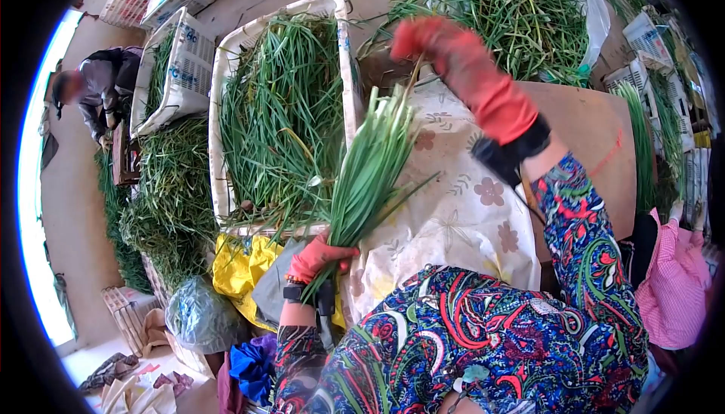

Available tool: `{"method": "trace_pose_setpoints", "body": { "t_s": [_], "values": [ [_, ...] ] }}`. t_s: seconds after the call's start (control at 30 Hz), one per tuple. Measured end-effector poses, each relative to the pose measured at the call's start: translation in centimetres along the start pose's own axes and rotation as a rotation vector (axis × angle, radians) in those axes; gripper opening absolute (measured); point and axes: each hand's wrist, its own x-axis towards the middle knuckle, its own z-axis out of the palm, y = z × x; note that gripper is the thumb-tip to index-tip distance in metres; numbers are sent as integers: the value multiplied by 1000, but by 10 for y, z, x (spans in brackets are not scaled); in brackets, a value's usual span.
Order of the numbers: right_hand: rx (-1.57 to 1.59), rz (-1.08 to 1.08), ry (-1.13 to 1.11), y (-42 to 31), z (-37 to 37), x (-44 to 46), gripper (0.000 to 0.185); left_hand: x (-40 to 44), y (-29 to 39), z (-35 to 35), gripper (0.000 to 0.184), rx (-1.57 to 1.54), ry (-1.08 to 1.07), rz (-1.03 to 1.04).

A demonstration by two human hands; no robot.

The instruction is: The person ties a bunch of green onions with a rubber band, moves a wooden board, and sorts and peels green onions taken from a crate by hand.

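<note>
In a red glove, my left hand (322,258) is closed around the lower part of a bunch of long green stalks (372,165). The bunch leans up and right, its pale ends at the top, beside a white crate (217,123) full of loose green stalks (283,104). My right hand (423,40), also gloved in red, is raised above the pale ends and blurred by motion. A thin brownish strand (414,73) hangs beneath it; whether the fingers grip it cannot be made out. A flowered cloth (461,203) lies below the right arm.
More green stalks (521,21) are heaped at the top right by a clear plastic bag (591,10). A brown board (589,157) extends right of the cloth. Another person (106,82) bends near crates at the far left. A yellow bag (240,267) lies left of my left hand.
</note>
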Motion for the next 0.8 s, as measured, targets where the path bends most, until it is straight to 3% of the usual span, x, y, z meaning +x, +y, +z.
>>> {"method": "trace_pose_setpoints", "body": {
  "t_s": [0.03,0.23,0.37,0.53,0.63,0.7,0.8],
  "values": [
    [9,-52,129,-9,-14,9,26,-1,3,3,21,-15,19,-5],
    [252,-93,366,5,-59,10,20,10,12,9,25,-6,-26,9],
    [270,-257,371,-3,-48,13,21,16,12,9,26,21,-56,29],
    [510,-50,587,9,-25,21,18,16,5,6,25,-34,-42,-2],
    [384,-135,353,16,-93,36,22,3,-2,1,21,9,-22,-14],
    [498,-163,539,3,-164,64,22,-4,-11,-7,19,31,-27,-4],
    [-359,-51,634,-36,-132,49,23,-6,-12,-7,17,-2,-58,2]
  ]
}}
